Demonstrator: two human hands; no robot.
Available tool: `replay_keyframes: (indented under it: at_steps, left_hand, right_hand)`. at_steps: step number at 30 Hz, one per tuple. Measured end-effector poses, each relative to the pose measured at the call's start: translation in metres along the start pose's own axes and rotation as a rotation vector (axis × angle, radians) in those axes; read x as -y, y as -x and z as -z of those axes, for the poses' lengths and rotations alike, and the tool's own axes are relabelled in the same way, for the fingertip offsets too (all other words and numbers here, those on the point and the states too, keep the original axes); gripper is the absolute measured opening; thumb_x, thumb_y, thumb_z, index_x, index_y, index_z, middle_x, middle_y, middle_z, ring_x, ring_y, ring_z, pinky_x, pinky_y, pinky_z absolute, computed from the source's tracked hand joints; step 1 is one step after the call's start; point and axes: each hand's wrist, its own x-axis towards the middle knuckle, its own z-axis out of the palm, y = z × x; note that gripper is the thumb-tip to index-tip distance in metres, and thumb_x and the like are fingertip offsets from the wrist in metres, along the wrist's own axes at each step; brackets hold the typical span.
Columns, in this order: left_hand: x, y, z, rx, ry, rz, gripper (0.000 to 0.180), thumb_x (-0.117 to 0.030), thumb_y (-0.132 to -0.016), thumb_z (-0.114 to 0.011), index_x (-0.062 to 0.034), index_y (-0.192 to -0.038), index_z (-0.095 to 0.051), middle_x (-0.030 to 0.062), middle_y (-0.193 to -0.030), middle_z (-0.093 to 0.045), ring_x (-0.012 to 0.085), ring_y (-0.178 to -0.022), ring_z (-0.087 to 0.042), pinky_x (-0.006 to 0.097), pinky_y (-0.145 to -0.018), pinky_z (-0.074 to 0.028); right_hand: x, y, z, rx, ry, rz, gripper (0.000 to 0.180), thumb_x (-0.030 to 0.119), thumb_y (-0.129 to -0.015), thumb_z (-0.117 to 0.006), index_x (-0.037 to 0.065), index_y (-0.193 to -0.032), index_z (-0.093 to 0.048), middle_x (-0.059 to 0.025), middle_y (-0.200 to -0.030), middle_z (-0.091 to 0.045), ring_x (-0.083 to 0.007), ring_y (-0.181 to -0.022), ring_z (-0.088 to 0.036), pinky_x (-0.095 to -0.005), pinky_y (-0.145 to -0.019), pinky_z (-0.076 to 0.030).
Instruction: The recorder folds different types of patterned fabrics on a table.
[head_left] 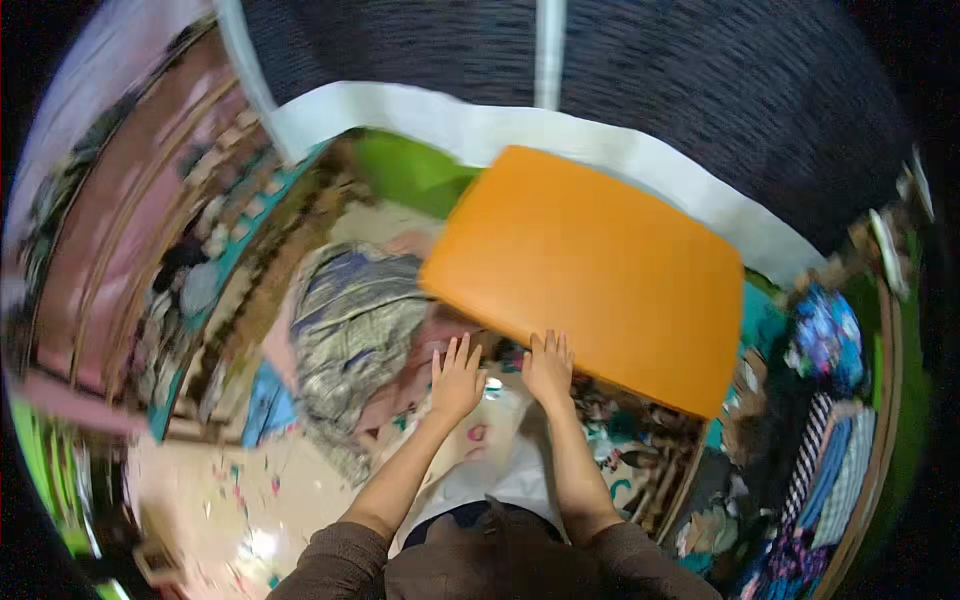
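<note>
My left hand (458, 384) is open, its fingers spread, and holds nothing. It hovers between a crumpled grey-and-blue patterned cloth (355, 325) on its left and a large orange tabletop (590, 275) ahead. My right hand (548, 372) is also open, with fingers stretched out to the near edge of the orange top; I cannot tell whether they touch it. The top is flat and rectangular with rounded corners, and sits at a slant. What holds it up is hidden.
Shelving crowded with small items (215, 270) runs along the left. Folded clothes (840, 470) and a blue floral bundle (828, 340) lie at the right. A dark textured panel with a white border (400, 105) stands behind. Small scraps litter the pale floor (200, 500).
</note>
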Motion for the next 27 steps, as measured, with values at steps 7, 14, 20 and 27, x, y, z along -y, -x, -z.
replay_keyframes:
  at_steps: [7, 14, 20, 27]
  left_hand:
    - [0.116, 0.122, 0.041, -0.078, -0.008, 0.52, 0.05, -0.031, -0.082, -0.049, -0.0073, -0.125, -0.042, 0.0152, -0.137, -0.03, 0.0328, -0.127, -0.026, 0.053, -0.101, -0.019]
    - [0.168, 0.147, 0.039, -0.187, 0.004, 0.707, 0.048, -0.032, -0.083, -0.047, -0.0085, -0.124, -0.042, 0.0173, -0.133, -0.034, 0.0342, -0.124, -0.03, 0.054, -0.098, -0.023]
    - [0.225, 0.112, 0.031, -0.064, 0.118, 0.848, 0.047, -0.032, -0.083, -0.047, -0.0076, -0.123, -0.043, 0.0147, -0.134, -0.033, 0.0314, -0.126, -0.028, 0.054, -0.1, -0.019]
    - [0.297, 0.054, 0.006, 0.027, 0.034, 0.794, 0.055, -0.023, -0.077, -0.05, -0.0075, -0.128, -0.035, 0.0152, -0.136, -0.029, 0.033, -0.126, -0.026, 0.052, -0.1, -0.021]
  right_hand:
    - [0.137, 0.038, -0.084, 0.245, 0.133, 0.463, 0.043, 0.027, -0.081, -0.048, 0.01, -0.121, -0.047, -0.0168, -0.136, -0.031, -0.0353, -0.128, -0.022, -0.0557, -0.1, -0.02]
    - [0.212, 0.02, -0.128, 0.439, 0.222, 0.648, 0.041, 0.029, -0.083, -0.046, 0.009, -0.119, -0.047, -0.0145, -0.135, -0.033, -0.0341, -0.128, -0.022, -0.0529, -0.101, -0.02]
    - [0.254, -0.034, -0.175, 0.543, 0.234, 0.662, 0.04, 0.028, -0.084, -0.048, 0.009, -0.12, -0.047, -0.0121, -0.13, -0.038, -0.0322, -0.125, -0.028, -0.0483, -0.101, -0.024]
    - [0.286, -0.102, -0.222, 0.545, 0.261, 0.755, 0.061, 0.018, -0.079, -0.055, 0.009, -0.133, -0.027, -0.0149, -0.137, -0.028, -0.0327, -0.125, -0.028, -0.0475, -0.101, -0.024]
